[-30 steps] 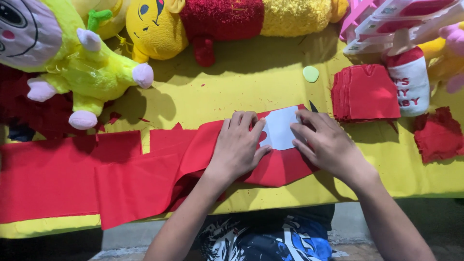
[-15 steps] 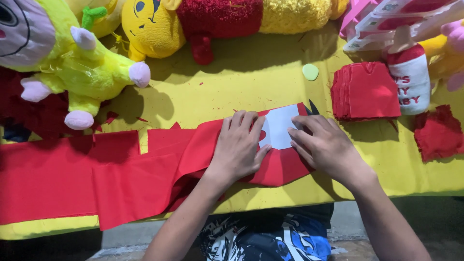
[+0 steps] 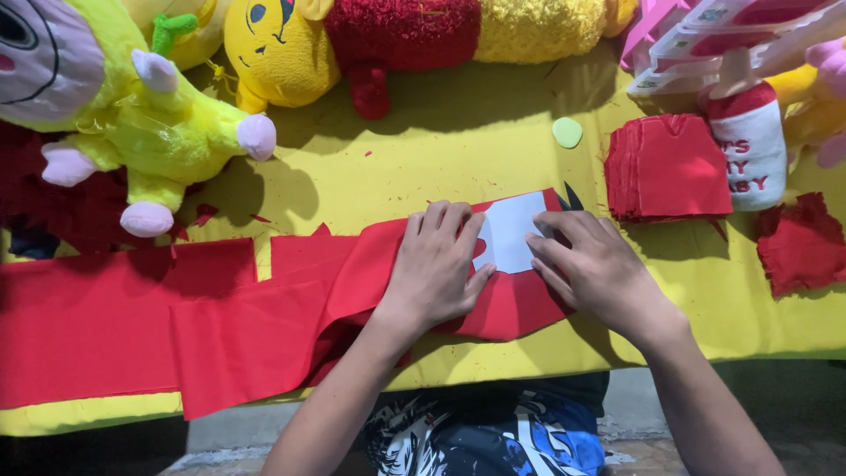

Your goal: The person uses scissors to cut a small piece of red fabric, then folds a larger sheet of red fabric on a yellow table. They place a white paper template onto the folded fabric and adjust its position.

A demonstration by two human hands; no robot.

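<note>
Left hand: left hand (image 3: 436,269) lies palm down on the red fabric strip (image 3: 220,322), fingers together and flat, fingertips reaching the left edge of the white paper template (image 3: 513,231).
Right hand: right hand (image 3: 592,269) rests palm down, fingers slightly spread and curved, pressing the template's right edge; nothing pinched.
Template: white, flat on the fabric, between the fingertips of both hands, partly covered by them.
Fabric strip: runs leftward from under the fingers across the yellow table cover (image 3: 458,141), folded beneath the left palm.
Dark tip: a small black point (image 3: 571,196) shows just beyond the right fingertips; what it belongs to cannot be told.
Cut pieces: stack of red cut pieces (image 3: 668,167) beyond and right of the right fingers, apart from them.
Scraps: red scraps (image 3: 797,242) further right.
Plush toys: yellow plush toy (image 3: 150,115) well beyond the left fingers.
Green disc: small pale green disc (image 3: 567,132) beyond the right fingertips.
</note>
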